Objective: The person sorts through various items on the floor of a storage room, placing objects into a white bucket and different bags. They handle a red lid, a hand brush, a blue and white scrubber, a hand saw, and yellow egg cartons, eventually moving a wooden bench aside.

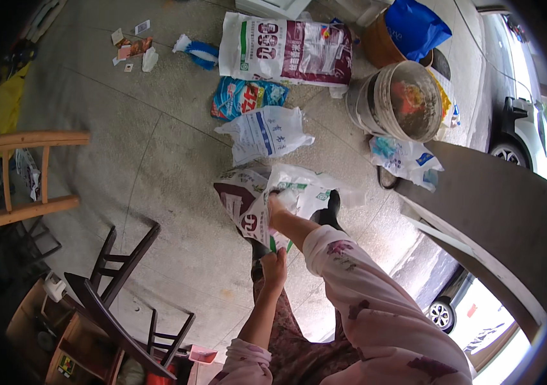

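A white and maroon woven plastic sack [243,200] with green bands hangs in front of my legs, its mouth spread toward me. My left hand [275,268] is closed on the sack's near edge. My right hand [276,206] reaches into the mouth of the sack, where some clear, whitish plastic shows beside it; the fingers are hidden by the sack. Just beyond lies a crumpled white plastic bag [268,135] with a blue stripe, then a blue detergent-like packet [248,96]. A second, flattened maroon and white sack [286,48] lies farther off.
Buckets [408,102] stand at the far right, with a blue bag [415,29] behind them and a plastic bag [405,160] in front. Wooden stools [26,173] and a dark chair [119,263] are at left. Paper scraps [133,48] lie far left; parked cars [511,147] are at right.
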The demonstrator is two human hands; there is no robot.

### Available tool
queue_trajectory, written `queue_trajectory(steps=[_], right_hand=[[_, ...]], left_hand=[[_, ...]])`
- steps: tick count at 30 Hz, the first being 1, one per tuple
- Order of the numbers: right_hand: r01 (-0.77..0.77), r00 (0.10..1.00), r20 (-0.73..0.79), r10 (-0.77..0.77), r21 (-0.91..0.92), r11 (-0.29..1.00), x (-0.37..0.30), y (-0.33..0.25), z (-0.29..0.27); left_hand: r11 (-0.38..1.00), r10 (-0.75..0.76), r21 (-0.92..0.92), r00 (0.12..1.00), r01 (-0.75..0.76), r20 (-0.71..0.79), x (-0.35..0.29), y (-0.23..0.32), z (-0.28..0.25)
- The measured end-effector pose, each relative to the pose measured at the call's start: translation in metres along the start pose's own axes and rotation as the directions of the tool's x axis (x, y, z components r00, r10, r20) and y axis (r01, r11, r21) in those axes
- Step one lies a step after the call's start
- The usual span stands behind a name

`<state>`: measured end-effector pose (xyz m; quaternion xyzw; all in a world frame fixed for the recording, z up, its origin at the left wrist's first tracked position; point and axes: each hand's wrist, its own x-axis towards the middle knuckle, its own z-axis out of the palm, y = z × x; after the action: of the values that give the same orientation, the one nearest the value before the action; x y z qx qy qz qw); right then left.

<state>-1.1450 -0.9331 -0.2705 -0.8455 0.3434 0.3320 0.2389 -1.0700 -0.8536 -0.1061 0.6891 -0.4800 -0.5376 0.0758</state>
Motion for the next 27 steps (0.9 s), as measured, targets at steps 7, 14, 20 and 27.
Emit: queue_trajectory(steps=[7, 14, 20, 27], right_hand=[[-0.140, 0.987, -0.075, 0.140, 0.003, 0.990, -0.024, 0.024, -0.030], [-0.133, 0.966, -0.084, 0.245, 0.653, 0.746, -0.180, 0.044, -0.124], [0.270, 0.422, -0.290, 0.859, 0.945, 0.186, -0.317, 0.031, -0.081], [-0.201, -0.266, 0.528, 0.807, 0.788, -0.582, -0.439, -0.004, 0.032]], left_hand=[[0.999, -0.015, -0.041, 0.996, 0.019, 0.086, 0.019, 0.005, 0.000], [0.954, -0.025, -0.292, 0.987, 0.071, 0.158, -0.009, 0.045, -0.027], [0.968, 0.157, -0.237, 0.940, -0.084, 0.304, -0.043, 0.121, -0.009], [0.954, 0.293, -0.205, 0.834, -0.220, 0.468, -0.076, 0.173, 0.076]])
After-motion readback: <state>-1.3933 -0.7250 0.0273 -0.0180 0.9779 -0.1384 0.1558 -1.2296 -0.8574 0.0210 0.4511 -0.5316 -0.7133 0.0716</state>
